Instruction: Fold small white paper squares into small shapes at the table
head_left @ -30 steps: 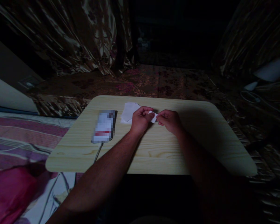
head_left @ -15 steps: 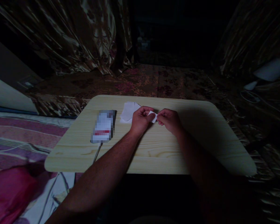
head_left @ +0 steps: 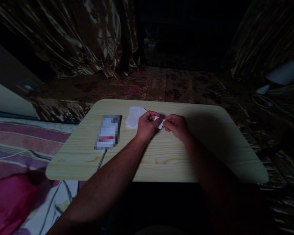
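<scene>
Between my hands is a small piece of white paper (head_left: 159, 123), held above the wooden table. My left hand (head_left: 147, 124) is closed on its left part, with the thumb lying on top. The fingertips of my right hand (head_left: 175, 125) pinch the paper's right edge. Just behind and left of my left hand lies a loose stack of white paper sheets (head_left: 134, 116), partly covered by that hand. Any marks or folds on the held piece are too small to make out.
The pale wooden table (head_left: 166, 160) has rounded corners. A phone (head_left: 107, 132), blurred out, lies on its left side with a cable (head_left: 101, 160) running to the front edge. Left are a striped bed cover (head_left: 26, 137) and a pink cloth (head_left: 12, 202). A lamp (head_left: 285, 73) stands far right.
My hands and the paper stay nearly in place. Less of the paper shows between my fingers, and my right fingertips sit slightly further left on it.
</scene>
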Demonstrator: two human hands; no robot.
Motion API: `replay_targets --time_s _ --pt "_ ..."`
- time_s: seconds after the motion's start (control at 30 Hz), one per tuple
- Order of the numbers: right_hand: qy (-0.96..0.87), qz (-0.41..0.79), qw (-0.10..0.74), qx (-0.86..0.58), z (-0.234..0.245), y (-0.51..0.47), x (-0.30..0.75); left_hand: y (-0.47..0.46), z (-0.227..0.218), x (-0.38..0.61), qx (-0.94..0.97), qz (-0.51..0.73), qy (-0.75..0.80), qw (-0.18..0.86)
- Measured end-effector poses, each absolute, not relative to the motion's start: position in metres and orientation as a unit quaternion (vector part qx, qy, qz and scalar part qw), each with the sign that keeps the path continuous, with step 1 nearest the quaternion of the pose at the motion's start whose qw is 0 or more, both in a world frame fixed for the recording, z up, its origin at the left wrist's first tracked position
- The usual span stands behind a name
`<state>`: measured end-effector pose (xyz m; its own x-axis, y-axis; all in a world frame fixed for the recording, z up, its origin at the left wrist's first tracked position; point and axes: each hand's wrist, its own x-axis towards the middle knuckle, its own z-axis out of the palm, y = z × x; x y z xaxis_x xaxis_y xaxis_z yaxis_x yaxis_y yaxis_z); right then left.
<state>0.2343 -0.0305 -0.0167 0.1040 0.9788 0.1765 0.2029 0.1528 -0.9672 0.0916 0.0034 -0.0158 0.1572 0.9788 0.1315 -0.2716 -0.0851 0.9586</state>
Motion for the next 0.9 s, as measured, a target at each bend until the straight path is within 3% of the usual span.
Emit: replay_targets --time_s 0.9 --pt "-0.559 0.352 0.498 -0.562 -0.014 -0.033 0.232 0.007 -0.026 0.089 0.553 0.525 0.355 0.541"
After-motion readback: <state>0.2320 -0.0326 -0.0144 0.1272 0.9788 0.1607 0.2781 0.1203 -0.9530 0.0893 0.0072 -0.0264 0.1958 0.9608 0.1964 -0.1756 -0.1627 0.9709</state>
